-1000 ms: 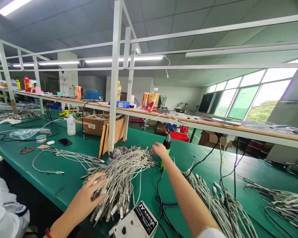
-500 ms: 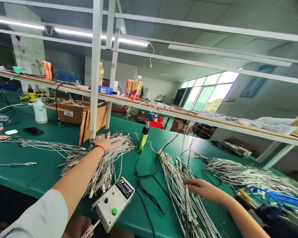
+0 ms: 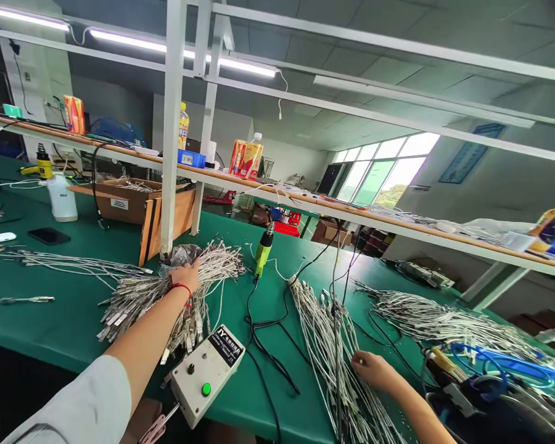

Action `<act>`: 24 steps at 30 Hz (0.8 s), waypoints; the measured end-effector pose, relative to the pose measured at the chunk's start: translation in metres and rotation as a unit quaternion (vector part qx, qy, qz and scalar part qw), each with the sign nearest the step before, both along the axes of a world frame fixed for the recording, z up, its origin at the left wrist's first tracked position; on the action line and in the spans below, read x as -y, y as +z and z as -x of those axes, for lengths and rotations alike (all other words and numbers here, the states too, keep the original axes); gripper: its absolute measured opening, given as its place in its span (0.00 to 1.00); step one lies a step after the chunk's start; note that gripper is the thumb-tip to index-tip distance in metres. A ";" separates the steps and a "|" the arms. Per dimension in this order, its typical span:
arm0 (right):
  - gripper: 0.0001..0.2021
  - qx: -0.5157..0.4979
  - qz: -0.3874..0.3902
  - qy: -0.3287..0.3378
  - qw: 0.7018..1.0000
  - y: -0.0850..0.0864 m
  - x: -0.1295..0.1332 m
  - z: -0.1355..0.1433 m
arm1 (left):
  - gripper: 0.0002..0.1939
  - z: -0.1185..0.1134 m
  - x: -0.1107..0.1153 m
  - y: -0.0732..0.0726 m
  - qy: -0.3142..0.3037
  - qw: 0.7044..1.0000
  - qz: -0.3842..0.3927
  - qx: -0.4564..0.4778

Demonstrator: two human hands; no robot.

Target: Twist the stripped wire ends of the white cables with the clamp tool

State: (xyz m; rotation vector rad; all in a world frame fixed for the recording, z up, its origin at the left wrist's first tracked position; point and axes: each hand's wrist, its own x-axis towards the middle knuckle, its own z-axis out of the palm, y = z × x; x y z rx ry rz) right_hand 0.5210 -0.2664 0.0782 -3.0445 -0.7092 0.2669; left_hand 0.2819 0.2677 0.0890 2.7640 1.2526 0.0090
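Observation:
My left hand (image 3: 185, 277) lies on a pile of white USB cables (image 3: 139, 302), by a crumpled clear plastic bag (image 3: 185, 253). Its thumb stands apart from the fingers, whose tips are partly hidden; I see nothing held. At the right edge of a long bundle of grey-white cables (image 3: 312, 320) is my right hand (image 3: 374, 370), its fingers curled together in a pinch. Whatever is in that pinch is too small to make out. Between the hands sits a grey control box (image 3: 208, 373) with a green button, and behind it a green electric screwdriver (image 3: 263, 253) stands upright.
Another cable heap (image 3: 444, 317) lies at the right, near blue tubing (image 3: 494, 370) and a dark machine. A white post (image 3: 170, 135) and a wooden board (image 3: 152, 231) rise behind my left hand. A shelf (image 3: 287, 196) spans the bench. Black cords (image 3: 268, 351) cross the middle.
My left hand has come down onto the cables, uncovering the plastic bag. My right hand has drawn its fingers together and shifted slightly right and nearer. The view has shifted a little.

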 end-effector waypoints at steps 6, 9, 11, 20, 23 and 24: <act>0.07 0.036 -0.022 -0.012 0.999 -0.003 0.002 -0.001 | 0.50 -0.003 0.018 0.005 -0.043 0.998 -0.042 0.025; 0.12 0.067 -0.014 -0.046 0.997 -0.006 0.004 -0.001 | 0.45 -0.010 0.041 0.004 -0.145 0.988 -0.044 0.021; 0.15 0.072 -0.002 -0.063 0.995 -0.009 0.005 0.000 | 0.39 -0.014 0.057 -0.002 -0.193 0.981 -0.028 -0.001; 0.11 0.040 0.042 -0.044 0.997 -0.006 0.010 0.011 | 0.25 -0.010 0.054 -0.012 -0.239 0.970 -0.007 -0.034; 0.09 0.049 0.041 -0.067 0.996 0.003 0.012 0.016 | 0.23 -0.006 0.049 -0.010 -0.258 0.966 0.006 -0.012; 0.09 0.056 0.037 -0.078 0.995 0.006 0.013 0.017 | 0.23 -0.005 0.050 -0.010 -0.261 0.965 0.009 0.000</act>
